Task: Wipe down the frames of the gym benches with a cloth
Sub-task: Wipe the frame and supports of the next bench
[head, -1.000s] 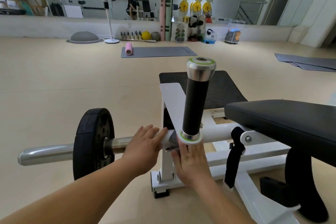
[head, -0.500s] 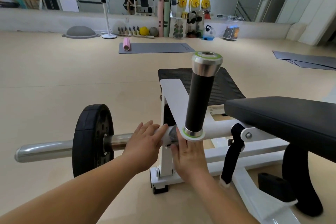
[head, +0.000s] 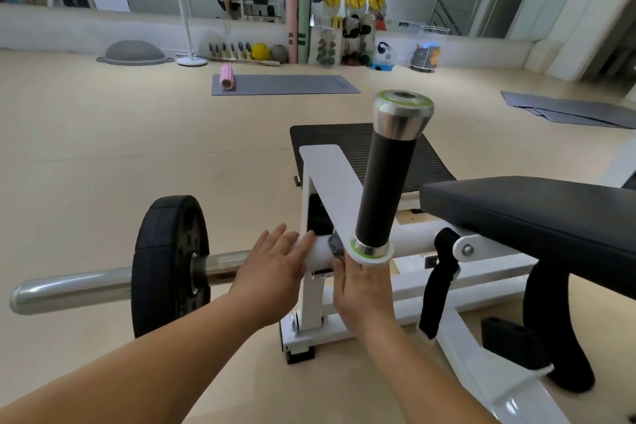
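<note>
Head view: The left hand (head: 272, 272) lies flat with straight fingers on the white tube (head: 320, 251) of the bench frame (head: 311, 303). It holds nothing. The right hand (head: 361, 296) is just at 3 o'clock of it and reaches up under the round foot of the black handle (head: 385, 189). Its fingertips are hidden there, so I cannot tell if it grips anything. What looks like a small grey cloth (head: 333, 244) peeks out at 11 o'clock of the right hand, in the corner where the tube meets the handle. It is too small to be sure.

The weight plate (head: 168, 265) sits at 9 o'clock of the left hand, on the silver bar (head: 69, 289). The black seat pad (head: 533, 217) is at 3 o'clock of the handle.

I think the step is cleaning that tight corner. To do it well, push the cloth right into the corner and rub all the way round the tube. Let the flat hand hold the frame steady. Press gently, so the bar and plate do not swing, and mind fingers near the metal joint. The post at 6 o'clock likely needs wiping next.
</note>
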Demonstrator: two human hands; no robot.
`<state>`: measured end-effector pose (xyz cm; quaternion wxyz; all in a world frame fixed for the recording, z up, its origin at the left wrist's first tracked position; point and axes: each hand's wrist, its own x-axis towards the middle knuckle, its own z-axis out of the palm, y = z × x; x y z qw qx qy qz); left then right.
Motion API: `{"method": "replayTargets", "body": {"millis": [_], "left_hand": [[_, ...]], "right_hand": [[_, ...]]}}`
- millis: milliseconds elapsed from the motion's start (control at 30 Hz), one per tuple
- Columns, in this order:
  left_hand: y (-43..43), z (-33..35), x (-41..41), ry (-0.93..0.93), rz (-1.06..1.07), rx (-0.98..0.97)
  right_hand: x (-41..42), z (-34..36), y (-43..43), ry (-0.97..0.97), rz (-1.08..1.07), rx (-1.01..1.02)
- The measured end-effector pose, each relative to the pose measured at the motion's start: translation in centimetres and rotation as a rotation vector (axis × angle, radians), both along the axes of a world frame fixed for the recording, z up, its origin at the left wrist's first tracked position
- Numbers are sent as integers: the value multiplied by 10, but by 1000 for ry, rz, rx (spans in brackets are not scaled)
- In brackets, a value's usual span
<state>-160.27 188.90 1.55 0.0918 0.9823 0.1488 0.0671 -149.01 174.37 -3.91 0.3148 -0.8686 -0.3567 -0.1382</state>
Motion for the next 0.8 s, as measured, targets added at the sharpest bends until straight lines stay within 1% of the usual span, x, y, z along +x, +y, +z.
{"method": "replayTargets", "body": {"millis": [67,133,233,300,333,367,433,567,633,700,800], "left_hand": [[-4,4,-2,-17,-8,-22],[-10,8,-6,-52,-34,-35],[-24,13,-8,-173,-80,-83],[-33,15,-9,-238,-106,-74],[-38,16,-9,-245,-118,-69],[-42,17,-9,-234,-129,-75],[-51,17,-9,-163,-155,-122],[-79,4,-8,-25,-230,-181],[-94,-6,-3,110,-315,-202],[-111,-15,10,272,-451,-142],[-140,-31,38,480,-544,-66]], "right_hand": [[3,-5,-2,-90,26,-72],[14,-7,-17,-222,0,-97],[22,-11,-50,-295,-83,-155],[13,-19,-69,-328,-58,-172],[7,-23,-78,-315,-41,-165],[2,-24,-86,-270,-35,-149],[-3,-22,-99,-102,-44,-122],[-9,-24,-133,308,-8,-128],[-15,-33,-155,511,-16,-124],[-21,-48,-182,599,-51,-90],[-36,-78,-222,608,-148,-104]]}}
